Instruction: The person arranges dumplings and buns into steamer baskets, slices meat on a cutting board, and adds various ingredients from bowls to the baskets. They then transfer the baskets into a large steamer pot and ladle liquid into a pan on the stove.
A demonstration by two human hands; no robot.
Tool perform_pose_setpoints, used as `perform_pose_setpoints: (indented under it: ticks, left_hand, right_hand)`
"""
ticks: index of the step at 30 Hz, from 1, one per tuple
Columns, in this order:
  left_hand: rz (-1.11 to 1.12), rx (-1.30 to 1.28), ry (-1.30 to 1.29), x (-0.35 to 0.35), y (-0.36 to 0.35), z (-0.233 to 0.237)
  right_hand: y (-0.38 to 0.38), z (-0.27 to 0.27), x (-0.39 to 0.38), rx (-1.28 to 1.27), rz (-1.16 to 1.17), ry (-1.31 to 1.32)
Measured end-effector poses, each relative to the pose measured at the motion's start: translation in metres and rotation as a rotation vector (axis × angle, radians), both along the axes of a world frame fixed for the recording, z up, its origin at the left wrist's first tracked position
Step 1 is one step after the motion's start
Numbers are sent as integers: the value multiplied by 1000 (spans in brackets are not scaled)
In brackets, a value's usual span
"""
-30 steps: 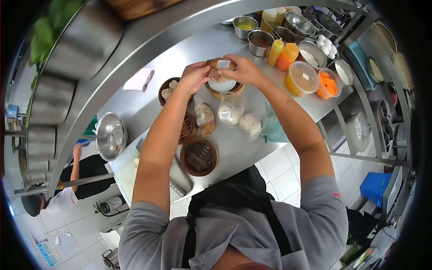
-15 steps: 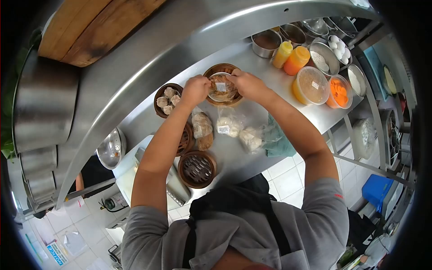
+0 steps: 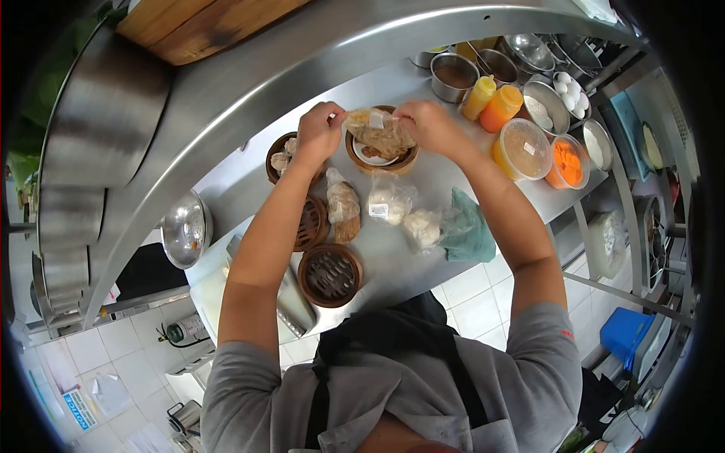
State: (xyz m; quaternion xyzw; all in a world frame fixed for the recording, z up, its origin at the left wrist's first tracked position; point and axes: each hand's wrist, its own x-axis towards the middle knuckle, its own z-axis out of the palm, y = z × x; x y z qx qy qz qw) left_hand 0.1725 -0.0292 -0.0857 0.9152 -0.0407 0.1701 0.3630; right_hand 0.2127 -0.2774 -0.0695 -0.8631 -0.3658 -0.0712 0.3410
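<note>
My left hand (image 3: pixel 319 134) pinches one end of a clear plastic bag (image 3: pixel 387 134) with brown food inside and a white label. At its other end, my right hand (image 3: pixel 432 127) grips the same bag. The bag is stretched between both hands, over a round bamboo steamer (image 3: pixel 408 160). Inside that steamer, a white plate (image 3: pixel 361 153) holds some brown food (image 3: pixel 371 152), partly hidden by the bag. Just left of my left hand is another bamboo steamer (image 3: pixel 271 160) with pale dumplings (image 3: pixel 280 161), partly covered by my wrist.
Nearer me lie a bag of brown food (image 3: pixel 343 204), bagged white buns (image 3: pixel 389 204), another white bag (image 3: pixel 423 228) and a green cloth-like item (image 3: pixel 467 230). Two slatted steamers (image 3: pixel 330 275) sit left. Squeeze bottles (image 3: pixel 500 107), tubs (image 3: pixel 522 149) and eggs (image 3: pixel 572 93) line the right.
The bag has been raised and tilted up off the steamer, exposing the plate's near edge and brown food. My hands have spread apart slightly, and the view has shifted a little.
</note>
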Motion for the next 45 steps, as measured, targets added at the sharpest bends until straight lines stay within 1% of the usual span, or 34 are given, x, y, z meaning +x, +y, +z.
perform_pose_setpoints:
  ticks: [1, 2, 3, 4, 5, 6, 8, 9, 10, 12, 13, 14, 16, 18, 20, 22, 23, 24, 25, 26, 27, 28, 29, 30, 32, 33, 35, 36, 38, 39, 41, 42, 44, 45]
  left_hand:
    - [1, -32, 104, 0, -2, 8]
    - [2, -31, 103, -1, -7, 15]
    - [-49, -179, 59, -4, -16, 23]
    - [-100, -327, 15, -8, -24, 31]
    - [-103, -321, 100, -15, -29, 41]
    - [-102, -319, 91, -12, -27, 39]
    - [-125, -102, -18, -11, -23, 31]
    - [-90, -175, 32, -13, -22, 29]
    - [-87, -177, 30, -13, -18, 25]
    - [-5, -675, 128, -13, -2, 15]
    - [52, -780, 179, -25, 6, 23]
    - [63, -788, 169, -39, 17, 24]
    - [84, -1512, 87, -71, 49, 21]
    - [69, -1675, -17, -120, 103, -6]
    - [68, -1681, -50, -193, 145, 5]
    - [160, -1719, -191, -265, 189, 7]
    - [211, -1719, -241, -297, 214, 0]
    - [340, -1727, -297, -332, 243, -11]
    - [488, -1717, -378, -376, 272, -16]
    - [483, -1685, -412, -415, 294, -16]
    - [601, -1674, -499, -448, 313, -22]
    - [666, -1560, -550, -474, 321, -16]
    - [858, -1437, -589, -492, 321, -6]
    - [956, -1383, -580, -513, 332, -9]
    - [1124, -1325, -593, -538, 347, -12]
    - [1123, -1328, -601, -547, 362, -21]
    - [1163, -1254, -640, -559, 394, -63]
    - [1185, -1234, -546, -559, 399, -67]
    - [1155, -1364, -146, -564, 403, -78]
    - [1147, -1369, -137, -566, 405, -88]
    - [1587, -799, 191, -566, 415, -109]
    - [1570, -794, 183, -564, 419, -104]
    - [1398, -1008, -110, -572, 413, -94]
    - [1336, -935, -228, -578, 410, -82]
  right_hand:
    - [3, 19, 0, 27, 21, 94]
    - [7, 31, -1, 54, 41, 189]
    - [13, 36, 0, 54, 42, 187]
    - [19, 41, 2, 94, 67, 254]
    - [25, 46, 5, 135, 92, 318]
    - [32, 49, 9, 136, 95, 309]
    - [44, 52, 11, 170, 158, 429]
    - [45, 57, 9, 169, 160, 427]
    - [46, 63, 6, 160, 167, 381]
    - [45, 69, 2, 139, 183, 332]
    - [36, 66, 4, 147, 105, 339]
    - [27, 63, 6, 154, 29, 344]
    - [1, 27, 15, 125, -7, 273]
    - [-31, -26, 23, -31, -71, 209]
    - [-53, -57, 14, -139, -193, 319]
    - [-57, -55, -8, -57, -248, 633]
    - [-62, -66, -7, -99, -201, 555]
    - [-63, -72, -11, -21, -209, 634]
    - [-68, -80, -10, 37, -127, 669]
    - [-64, -83, -15, 153, -189, 769]
    - [-59, -70, -26, 73, -235, 725]
    - [-62, -70, -30, 160, -184, 776]
    - [-56, -54, -45, 159, -214, 783]
    - [-51, -41, -58, 162, -232, 760]
    - [-39, -19, -83, 164, -254, 719]
    - [-33, -11, -96, 180, -270, 704]
    - [-21, 2, -115, 192, -296, 682]
    - [-13, 6, -121, 196, -295, 677]
    - [-8, 13, -134, 173, -274, 668]
    - [-6, 15, -143, 171, -285, 665]
    - [0, 22, -155, 188, -248, 618]
    - [-4, 23, -158, 203, -258, 611]
    - [-15, 26, -163, 57, -285, 405]
    - [-15, 27, -165, 74, -297, 398]
